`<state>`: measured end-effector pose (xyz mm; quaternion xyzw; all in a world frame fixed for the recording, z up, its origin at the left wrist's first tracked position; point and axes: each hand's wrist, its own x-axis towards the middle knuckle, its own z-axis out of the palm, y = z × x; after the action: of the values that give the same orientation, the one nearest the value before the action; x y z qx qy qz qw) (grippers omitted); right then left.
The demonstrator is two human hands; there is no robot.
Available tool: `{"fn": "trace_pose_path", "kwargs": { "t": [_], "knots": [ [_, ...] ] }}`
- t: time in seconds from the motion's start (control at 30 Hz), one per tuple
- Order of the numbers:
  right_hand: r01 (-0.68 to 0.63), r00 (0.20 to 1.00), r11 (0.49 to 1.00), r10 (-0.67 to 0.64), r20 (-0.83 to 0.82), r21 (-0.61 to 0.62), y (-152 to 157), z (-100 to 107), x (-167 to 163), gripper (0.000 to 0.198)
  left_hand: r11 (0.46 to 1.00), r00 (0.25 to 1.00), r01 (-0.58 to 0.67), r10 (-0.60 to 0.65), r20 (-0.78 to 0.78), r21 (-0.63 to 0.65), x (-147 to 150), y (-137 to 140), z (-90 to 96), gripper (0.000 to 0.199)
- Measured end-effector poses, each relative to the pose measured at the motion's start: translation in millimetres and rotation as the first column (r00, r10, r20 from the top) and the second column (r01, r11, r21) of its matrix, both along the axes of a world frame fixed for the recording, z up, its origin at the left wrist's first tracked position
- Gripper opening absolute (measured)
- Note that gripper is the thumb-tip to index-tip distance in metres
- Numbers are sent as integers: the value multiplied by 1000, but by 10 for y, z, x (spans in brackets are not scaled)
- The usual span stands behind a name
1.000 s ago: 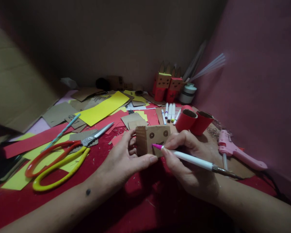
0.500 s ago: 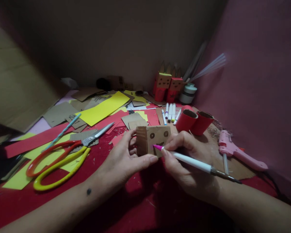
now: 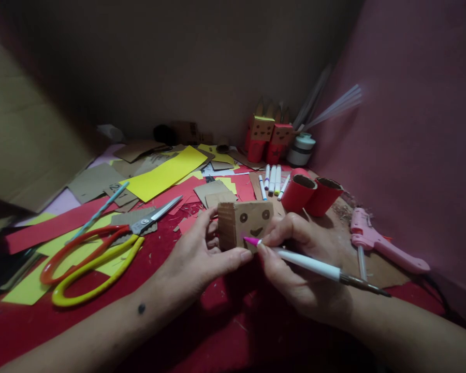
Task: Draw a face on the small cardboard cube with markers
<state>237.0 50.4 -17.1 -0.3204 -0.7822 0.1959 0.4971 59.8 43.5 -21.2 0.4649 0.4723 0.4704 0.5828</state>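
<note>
My left hand (image 3: 205, 248) is closed around the left side of a small cardboard box (image 3: 227, 228), its thumb along the lower front edge. Two dark round eyes and a dark mouth are drawn on the box's front. My right hand (image 3: 299, 259) pinches a white marker (image 3: 312, 263) with a pink tip and a dark brown rear end. The pink tip points at the front, below the left eye, at a faint pinkish smudge; whether it touches I cannot tell. My right fingers hide the box's lower right corner.
Red-and-yellow-handled scissors (image 3: 137, 228) lie left among yellow paper (image 3: 166, 173) and cardboard scraps. Two red-wrapped tubes (image 3: 297, 194) stand right, near a pink glue gun (image 3: 384, 243). Several markers (image 3: 272, 180) lie behind; box-headed figures (image 3: 262, 137) stand at the back beside a jar (image 3: 301, 150).
The marker tip has shifted slightly left and down on the box's front, and more of the drawn mouth shows. My left hand keeps its hold on the box.
</note>
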Motion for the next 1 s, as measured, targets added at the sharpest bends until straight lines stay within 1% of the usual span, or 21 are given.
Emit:
{"fn": "trace_pose_path", "kwargs": {
  "t": [0.13,0.37,0.53,0.63,0.8,0.9,1.0],
  "knots": [
    [-3,1000,1000,3,-29,0,-2,-17,-18,16,1000,1000,4,-4,23,5,2,4,-16,76],
    [-8,999,1000,9,-31,12,-2,-40,-16,13,1000,999,19,-19,36,6,7,5,-13,75],
    [-3,999,1000,3,-51,-16,3,-44,-25,13,1000,1000,2,-2,29,-3,12,-2,-8,77],
    [-7,997,999,4,-74,-33,-1,-55,-31,13,1000,999,1,-1,35,-3,14,-6,-1,75],
    [18,998,999,-21,-66,-32,2,-55,-41,13,1000,1000,3,-3,4,5,10,-5,7,77],
    [34,998,999,-34,-55,-8,12,-49,-39,13,1000,1000,-1,1,-11,5,8,-2,4,77],
    [67,997,998,-67,-50,-4,19,-52,-32,14,1000,1000,-13,13,-12,10,10,0,-2,76]
  ]
}}
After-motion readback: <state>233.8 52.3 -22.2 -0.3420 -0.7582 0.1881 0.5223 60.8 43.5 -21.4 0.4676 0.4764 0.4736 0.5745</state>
